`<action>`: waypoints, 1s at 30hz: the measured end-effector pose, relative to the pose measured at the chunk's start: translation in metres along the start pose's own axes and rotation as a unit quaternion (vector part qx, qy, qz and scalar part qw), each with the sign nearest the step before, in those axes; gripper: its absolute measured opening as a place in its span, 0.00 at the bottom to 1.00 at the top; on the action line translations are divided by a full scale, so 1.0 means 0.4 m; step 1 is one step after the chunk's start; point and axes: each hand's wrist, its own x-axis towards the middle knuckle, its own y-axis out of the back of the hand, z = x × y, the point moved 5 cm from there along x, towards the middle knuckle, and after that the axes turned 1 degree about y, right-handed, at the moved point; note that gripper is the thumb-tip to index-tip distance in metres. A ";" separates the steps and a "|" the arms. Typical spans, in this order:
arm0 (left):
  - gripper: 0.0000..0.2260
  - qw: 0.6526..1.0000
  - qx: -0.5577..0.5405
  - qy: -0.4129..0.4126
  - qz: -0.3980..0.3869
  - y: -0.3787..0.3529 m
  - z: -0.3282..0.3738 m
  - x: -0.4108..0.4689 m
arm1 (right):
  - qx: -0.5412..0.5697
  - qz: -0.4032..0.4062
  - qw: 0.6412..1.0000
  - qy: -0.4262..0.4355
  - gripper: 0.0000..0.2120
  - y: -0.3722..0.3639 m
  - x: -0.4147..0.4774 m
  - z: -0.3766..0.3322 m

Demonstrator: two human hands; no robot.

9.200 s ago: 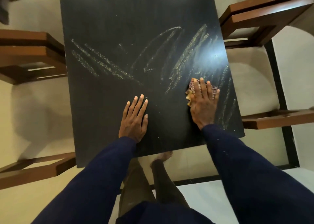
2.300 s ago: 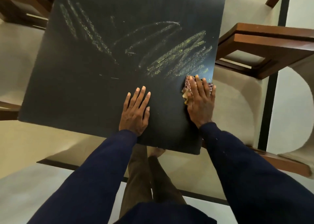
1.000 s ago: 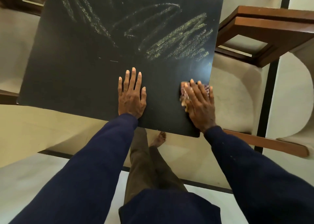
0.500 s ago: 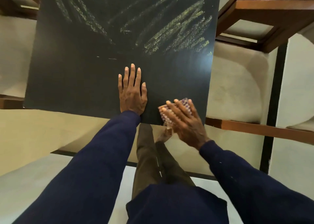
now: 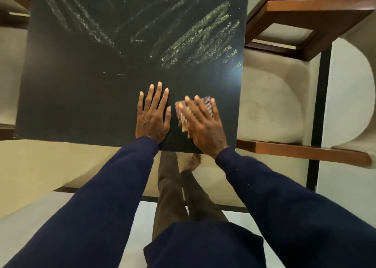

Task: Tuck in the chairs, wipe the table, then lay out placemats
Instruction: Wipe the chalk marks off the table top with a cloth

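Note:
A black square table (image 5: pixel 81 84) fills the upper middle of the head view, with yellowish chalk scribbles (image 5: pixel 195 35) across its far half. My left hand (image 5: pixel 153 115) lies flat on the near edge with straight fingers. Just right of it, my right hand (image 5: pixel 203 125) presses a small purple and orange cloth (image 5: pixel 183 115) onto the table with straight fingers; the hand is blurred. Most of the cloth is hidden under the hand.
A brown wooden chair (image 5: pixel 309 17) stands at the table's right side, its near rail (image 5: pixel 301 151) below. Part of another chair (image 5: pixel 12 7) shows at the upper left. My legs and a bare foot (image 5: pixel 193 162) stand on the pale floor below the table edge.
My right hand slid the cloth from the table's right edge down to the near edge, then up beside my left hand. The left hand stayed flat.

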 end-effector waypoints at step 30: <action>0.27 0.998 -0.010 0.056 -0.012 -0.012 -0.011 0.014 | -0.028 0.026 0.996 -0.077 0.27 0.080 0.235 0.240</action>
